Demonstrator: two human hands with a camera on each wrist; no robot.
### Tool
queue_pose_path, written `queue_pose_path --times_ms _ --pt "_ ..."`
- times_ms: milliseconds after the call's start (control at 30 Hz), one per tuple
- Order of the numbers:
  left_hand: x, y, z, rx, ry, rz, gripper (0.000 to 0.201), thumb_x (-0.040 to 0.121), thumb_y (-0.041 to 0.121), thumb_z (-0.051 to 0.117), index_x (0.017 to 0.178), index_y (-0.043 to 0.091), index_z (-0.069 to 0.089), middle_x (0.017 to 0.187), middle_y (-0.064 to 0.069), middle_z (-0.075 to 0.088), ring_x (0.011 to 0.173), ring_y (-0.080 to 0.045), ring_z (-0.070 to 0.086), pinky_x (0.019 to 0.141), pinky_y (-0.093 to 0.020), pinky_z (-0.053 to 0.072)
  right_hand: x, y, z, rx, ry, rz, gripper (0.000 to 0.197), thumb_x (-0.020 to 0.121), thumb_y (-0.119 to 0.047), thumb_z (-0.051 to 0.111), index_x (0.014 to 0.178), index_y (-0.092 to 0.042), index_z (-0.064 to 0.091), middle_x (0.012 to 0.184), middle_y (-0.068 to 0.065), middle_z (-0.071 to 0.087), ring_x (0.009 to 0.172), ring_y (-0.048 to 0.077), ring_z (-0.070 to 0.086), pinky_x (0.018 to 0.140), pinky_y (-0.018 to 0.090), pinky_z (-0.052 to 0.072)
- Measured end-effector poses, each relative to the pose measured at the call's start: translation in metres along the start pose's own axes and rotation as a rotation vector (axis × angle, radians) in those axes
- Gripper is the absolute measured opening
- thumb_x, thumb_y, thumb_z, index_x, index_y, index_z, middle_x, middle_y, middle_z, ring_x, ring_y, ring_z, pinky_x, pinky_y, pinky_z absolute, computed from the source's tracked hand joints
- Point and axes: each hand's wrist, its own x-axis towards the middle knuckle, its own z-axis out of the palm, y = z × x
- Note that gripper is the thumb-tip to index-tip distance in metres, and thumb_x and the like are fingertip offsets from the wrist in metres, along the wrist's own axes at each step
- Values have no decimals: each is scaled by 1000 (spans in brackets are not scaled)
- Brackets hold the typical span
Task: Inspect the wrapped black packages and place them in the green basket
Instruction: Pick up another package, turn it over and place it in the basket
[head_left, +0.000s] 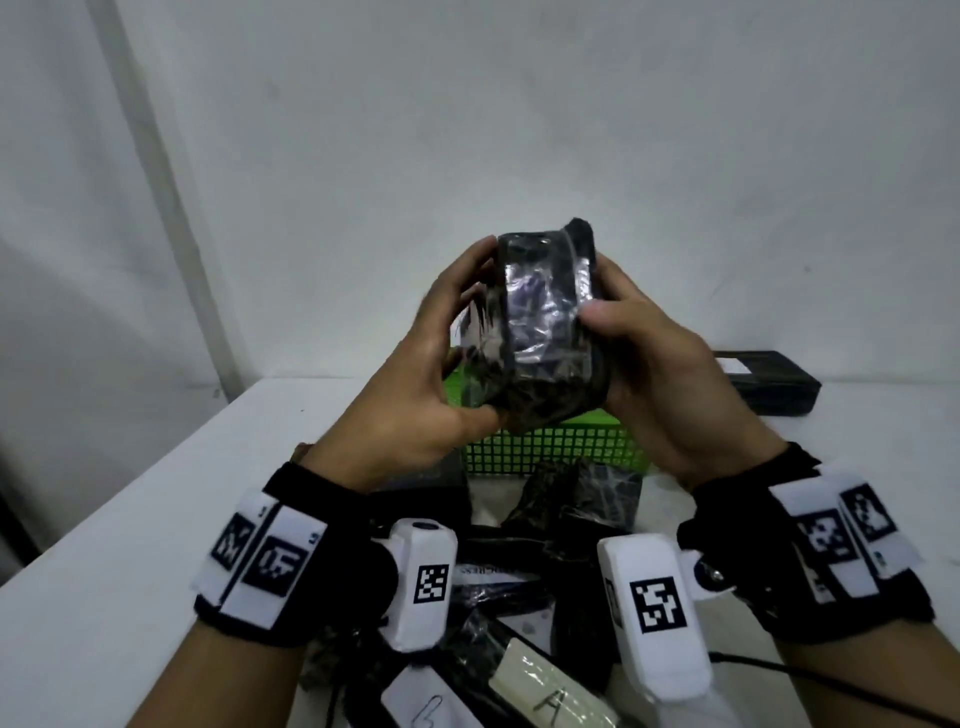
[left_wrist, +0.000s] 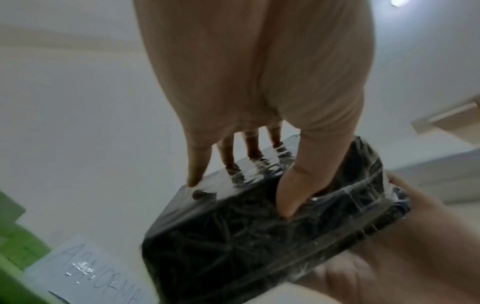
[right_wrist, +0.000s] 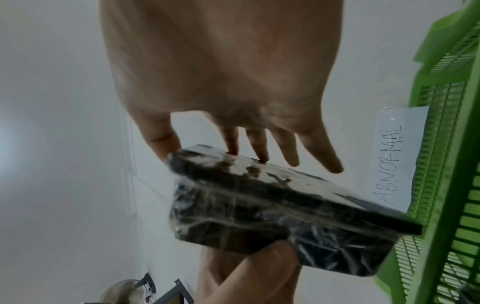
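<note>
Inspection step, judged: both hands, left (head_left: 415, 395) and right (head_left: 670, 374), gripped package (head_left: 540, 332) by its ends, raised over basket (head_left: 561, 447). Next: lower it toward 12 o'clock, release inside basket.

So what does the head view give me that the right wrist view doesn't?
Only the head view shows the pile of wrapped black packages on the white table, the labels lettered A and B, and the wrist cameras. Only the right wrist view shows the handwritten ABNORMAL paper label on the green plastic basket. Both show the left hand and right hand gripping one film-wrapped black package beside that basket.
</note>
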Motion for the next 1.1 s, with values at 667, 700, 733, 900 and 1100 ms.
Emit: queue_pose_path --times_ms 667,700,733,900,1100 --pt "31 11 38 526 66 360 86 75 12 77 146 9 29 144 -7 35 137 -27 38 110 -50 38 -23 -30 -27 -336 51 25 41 78 -31 80 115 -22 66 106 -1 78 96 18 75 75 34 63" --pt "39 13 46 548 25 365 88 76 12 78 148 9 28 147 -10 34 140 -28 35 113 -50 35 -28 -35 -36 -367 87 8 44 74 -30 77 115 -20 67 104 0 78 94 18 76 74 35 63" --pt "46 16 53 552 -29 343 91 77 13 79 150 11 26 152 -10 30 145 -28 28 117 -49 30 -33 -39 -44 -379 123 -12 44 71 -28 75 114 -19 68 103 0 78 92 17 76 73 33 63" --pt "80 28 94 556 -185 217 75 90 27 70 153 27 30 161 3 23 150 -17 16 118 -24 18 -59 -58 -123 -727 324 -68 52 73 -9 83 113 -37 65 99 -25 75 94 -4 70 81 19 53" --pt "120 31 177 642 -374 34 43 97 31 57 137 17 51 133 -6 55 121 -23 53 94 -31 43 -87 -37 -231 -1246 361 212 87 75 -3 84 147 -36 48 128 -15 59 114 3 54 86 13 36"
